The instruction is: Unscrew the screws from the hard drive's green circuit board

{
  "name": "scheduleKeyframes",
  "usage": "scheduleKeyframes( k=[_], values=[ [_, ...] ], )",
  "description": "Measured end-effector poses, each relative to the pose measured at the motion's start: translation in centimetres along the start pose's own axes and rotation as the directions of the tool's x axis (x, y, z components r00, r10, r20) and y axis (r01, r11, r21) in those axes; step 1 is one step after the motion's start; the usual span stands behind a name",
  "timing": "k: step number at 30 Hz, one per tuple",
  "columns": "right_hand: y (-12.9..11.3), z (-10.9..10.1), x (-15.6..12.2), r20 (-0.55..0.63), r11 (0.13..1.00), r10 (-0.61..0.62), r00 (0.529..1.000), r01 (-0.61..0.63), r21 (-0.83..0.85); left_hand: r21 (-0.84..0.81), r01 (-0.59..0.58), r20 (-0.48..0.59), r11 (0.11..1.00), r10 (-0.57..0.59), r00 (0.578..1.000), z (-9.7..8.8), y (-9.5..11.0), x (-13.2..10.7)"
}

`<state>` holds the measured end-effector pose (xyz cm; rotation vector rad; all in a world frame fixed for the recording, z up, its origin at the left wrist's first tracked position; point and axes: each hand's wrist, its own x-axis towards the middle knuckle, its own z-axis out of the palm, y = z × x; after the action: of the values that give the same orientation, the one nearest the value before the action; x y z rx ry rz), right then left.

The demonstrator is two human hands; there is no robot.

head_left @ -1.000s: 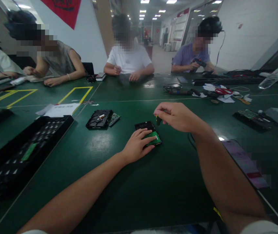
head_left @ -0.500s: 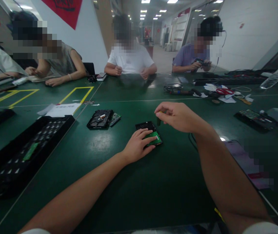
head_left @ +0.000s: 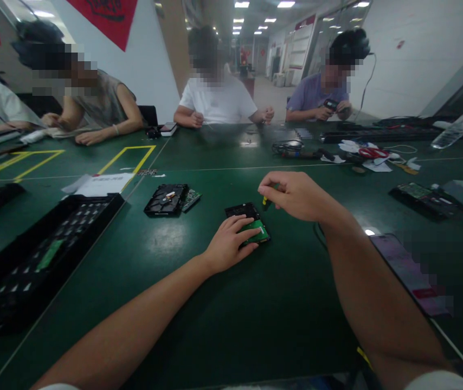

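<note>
A black hard drive with a green circuit board on top lies on the green table. My left hand rests flat on it, fingers spread over the board. Just above the drive's right edge, my right hand is closed in a pinch on a small screwdriver with a yellow and dark handle, tip pointing down at the drive.
A second black drive with a loose board lies to the left. A long black tray fills the left side. A phone lies at the right, more drive parts behind it. Several people sit along the far edge.
My right hand has shifted slightly on the screwdriver above the drive. My left hand stays on the board. The people opposite have moved their hands.
</note>
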<state>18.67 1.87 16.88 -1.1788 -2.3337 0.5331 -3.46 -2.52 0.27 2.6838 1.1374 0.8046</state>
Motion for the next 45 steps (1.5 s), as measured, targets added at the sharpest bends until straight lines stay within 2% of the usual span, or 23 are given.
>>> scheduleKeyframes(
  k=[3,10,16,23,30,36,45],
  values=[
    [0.08,0.08,0.04,0.034,0.999,-0.006,0.999,0.005,0.032,-0.006,-0.003,-0.002,1.000,0.003,1.000,0.02,-0.07,0.01],
    [0.24,0.19,0.04,0.055,0.995,0.063,0.996,-0.068,0.078,0.006,-0.002,0.007,1.000,0.002,1.000,-0.09,0.01,0.01],
    [-0.17,0.10,-0.14,0.020,0.999,0.019,1.000,-0.019,0.047,0.006,0.001,0.009,1.000,-0.001,1.000,-0.12,0.05,0.00],
    [-0.26,0.17,-0.11,-0.015,0.999,0.044,0.999,-0.044,0.015,-0.011,0.003,0.007,1.000,-0.002,1.000,0.10,-0.14,-0.06],
    [-0.22,0.09,0.01,0.061,0.998,-0.027,0.998,0.024,0.057,0.013,-0.001,0.008,1.000,0.001,1.000,0.09,-0.12,-0.07],
    [-0.16,0.30,-0.09,0.083,0.993,0.002,0.997,-0.012,0.117,0.008,0.001,0.011,1.000,-0.001,1.000,-0.10,0.10,0.01],
    [-0.10,0.36,0.01,0.000,0.999,-0.019,1.000,0.019,0.048,0.013,0.002,0.017,1.000,-0.002,1.000,-0.10,0.03,-0.02]
  ],
)
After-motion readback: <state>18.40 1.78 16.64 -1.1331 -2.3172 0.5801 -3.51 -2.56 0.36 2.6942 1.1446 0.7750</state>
